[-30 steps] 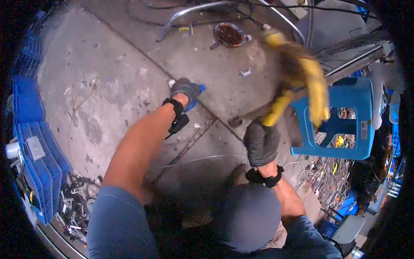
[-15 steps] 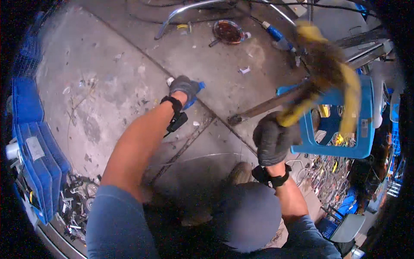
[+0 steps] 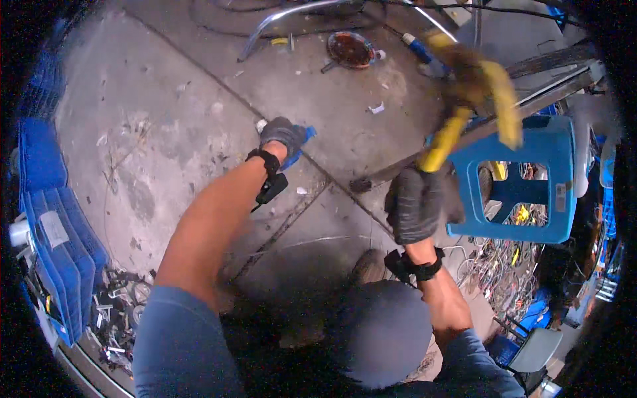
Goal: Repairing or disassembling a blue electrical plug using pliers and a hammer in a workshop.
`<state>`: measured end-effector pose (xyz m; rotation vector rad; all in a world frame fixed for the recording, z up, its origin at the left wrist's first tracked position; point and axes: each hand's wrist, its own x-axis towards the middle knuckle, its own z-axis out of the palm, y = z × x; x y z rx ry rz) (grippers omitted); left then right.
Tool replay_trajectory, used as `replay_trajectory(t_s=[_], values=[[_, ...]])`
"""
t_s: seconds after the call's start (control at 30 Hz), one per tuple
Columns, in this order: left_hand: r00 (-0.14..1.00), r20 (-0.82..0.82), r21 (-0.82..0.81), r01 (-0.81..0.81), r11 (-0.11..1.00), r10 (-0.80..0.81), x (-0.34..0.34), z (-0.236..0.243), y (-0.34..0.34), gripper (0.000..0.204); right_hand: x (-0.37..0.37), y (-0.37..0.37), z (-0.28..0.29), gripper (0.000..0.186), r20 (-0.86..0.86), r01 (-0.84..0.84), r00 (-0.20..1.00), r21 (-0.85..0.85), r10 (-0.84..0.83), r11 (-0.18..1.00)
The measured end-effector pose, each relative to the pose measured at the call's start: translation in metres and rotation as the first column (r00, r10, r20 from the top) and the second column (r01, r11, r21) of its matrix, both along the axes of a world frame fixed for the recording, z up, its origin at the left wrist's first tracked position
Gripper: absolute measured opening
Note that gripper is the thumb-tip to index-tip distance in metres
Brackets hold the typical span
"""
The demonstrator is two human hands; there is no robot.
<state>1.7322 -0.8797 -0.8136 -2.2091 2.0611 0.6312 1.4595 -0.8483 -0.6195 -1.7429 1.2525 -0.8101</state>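
Note:
My left hand (image 3: 284,138), in a dark grey glove, is closed on a blue thing (image 3: 307,134) low against the concrete floor. Most of that thing is covered by the glove, so its kind is unclear; a small pale end (image 3: 261,125) shows at the hand's far-left side. My right hand (image 3: 418,202), gloved too, is closed around a yellow handle of a yellow and brown tool (image 3: 502,106). Motion smears the tool, and its kind cannot be made out. It is raised above the floor, to the right of my left hand, and a second yellow arm sticks out on its right.
A blue plastic stool (image 3: 564,196) lies at right, beside a heap of cables (image 3: 504,265). Blue crates (image 3: 63,232) and a pile of small parts (image 3: 119,318) are at left. Farther off are a round brownish pan (image 3: 352,50), a blue connector (image 3: 419,48) and a bent metal tube (image 3: 298,10).
The yellow and brown tool has swung leftward in my right hand, which has shifted slightly left and away from me. My left hand stays on the blue thing.

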Motion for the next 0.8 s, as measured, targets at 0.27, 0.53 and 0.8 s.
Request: replay_trajectory(t_s=[0.27,0.53,0.8], values=[[0.948,-0.135,0.109,-0.276,0.955,0.289,-0.009,-0.043,-0.023,0.037,0.001,0.016,-0.138,0.024,-0.437,-0.010,0.899,0.056,0.034,0.998],[0.985,-0.054,-0.080,-0.168,0.983,0.164,0.006,-0.023,0.000,0.047,0.012,-0.010,0.007,0.023,0.283,0.029,0.957,0.128,-0.065,0.991],[0.977,-0.079,0.094,-0.189,0.978,0.196,0.011,-0.041,-0.002,0.040,0.026,-0.011,-0.091,0.027,-0.360,-0.111,0.927,0.006,0.105,0.994]])
